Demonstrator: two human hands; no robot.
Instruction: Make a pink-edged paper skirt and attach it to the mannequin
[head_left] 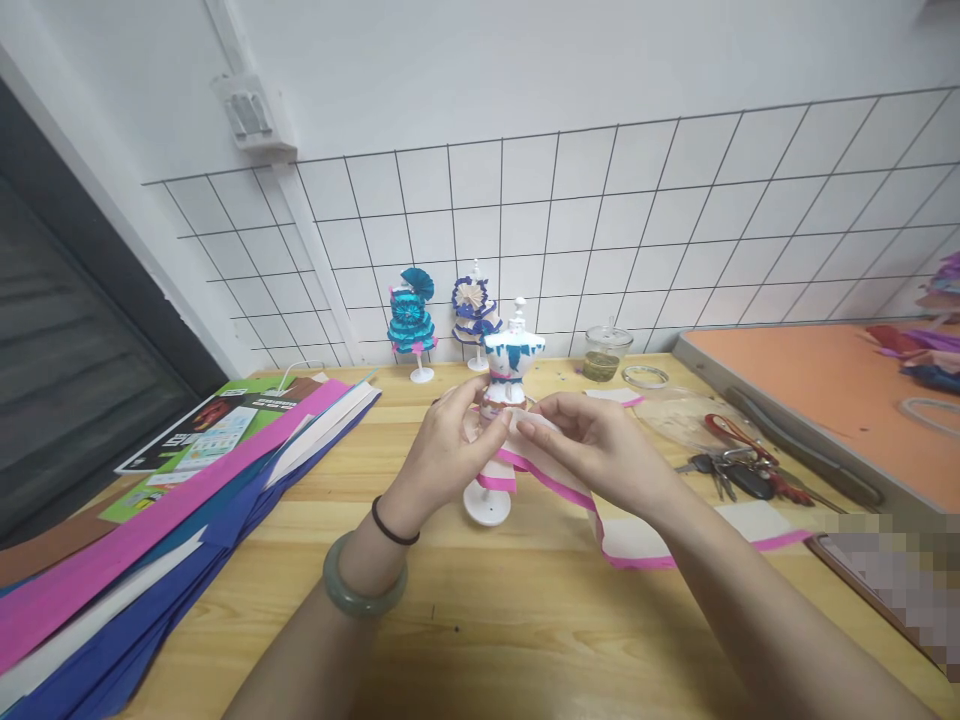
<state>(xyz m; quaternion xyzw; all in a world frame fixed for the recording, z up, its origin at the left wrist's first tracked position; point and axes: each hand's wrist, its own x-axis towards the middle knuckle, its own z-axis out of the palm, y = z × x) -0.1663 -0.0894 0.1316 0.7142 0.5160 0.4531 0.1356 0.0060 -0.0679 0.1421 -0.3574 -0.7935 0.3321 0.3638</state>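
A small white dress-form mannequin [514, 350] with teal paper trim stands upright on a round white base [487, 504] before me. My left hand [457, 430] is closed at its waist, thumb pressing the end of a cream paper strip with a pink edge [555, 472] against the form. My right hand [589, 440] pinches the same strip just to the right of the form. From there the strip trails down and right across the table, passing behind my right forearm. A short strip piece hangs below the waist. The fingers behind the form are hidden.
Two dressed mini mannequins, one teal [411, 320] and one purple and cream [475, 310], stand by the tiled wall. Coloured paper sheets [202, 520] lie left. To the right are a lidded glass cup [602, 352], keys [739, 472], an orange board [840, 390] and a blurred flat object [900, 580].
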